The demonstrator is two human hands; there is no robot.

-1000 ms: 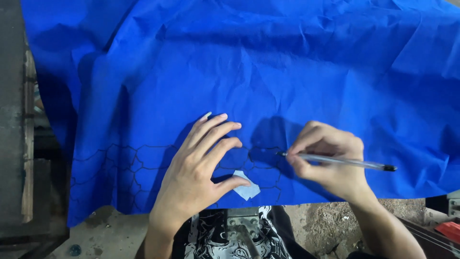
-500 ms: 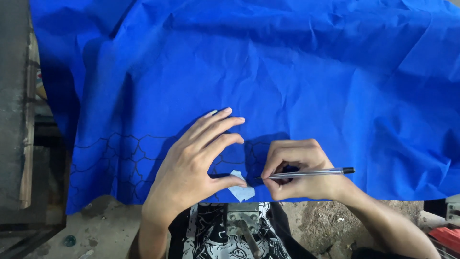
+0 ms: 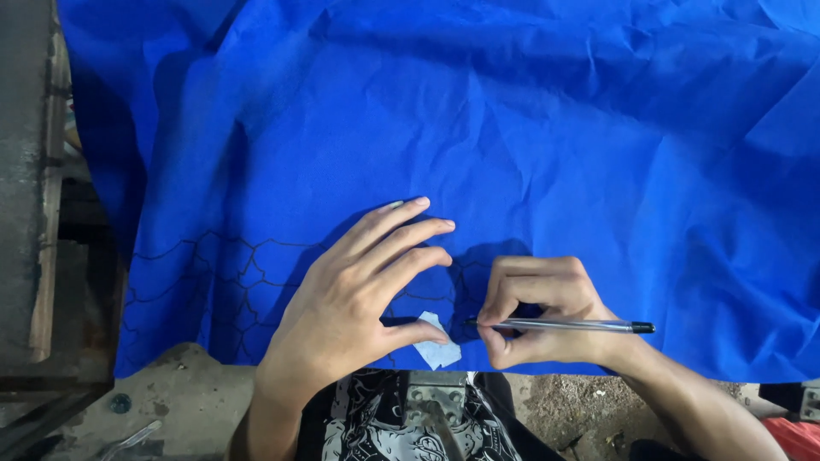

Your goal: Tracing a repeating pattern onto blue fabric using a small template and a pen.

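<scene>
While your left hand (image 3: 350,312) lies on the blue cloth (image 3: 530,145) with the fingers spread and long, its thumb presses down a small pale template (image 3: 437,344) close to the near edge of the cloth. Your right hand (image 3: 534,307) is closed around a pen (image 3: 571,325) with a clear barrel and a dark cap end; thumb and fingers pinch it, and the tip points left, just beside the template.

I judge that the step in hand is drawing around this small piece, to add one more cell to the net of dark lines (image 3: 218,282) that already runs along the near edge at the left. The next move seems to call for a steady thumb so the template does not slip, and for a light pen so the thin, creased cloth does not drag or wrinkle under the tip. The new outline should meet the lines beside it.

No package, label or sign shows on the cloth. Below the edge you can see your black shirt with a white print (image 3: 376,423) and a grey metal piece (image 3: 436,397) between the two arms. At the bottom right corner a red thing (image 3: 799,437) shows only partly, I cannot tell what it is
</scene>
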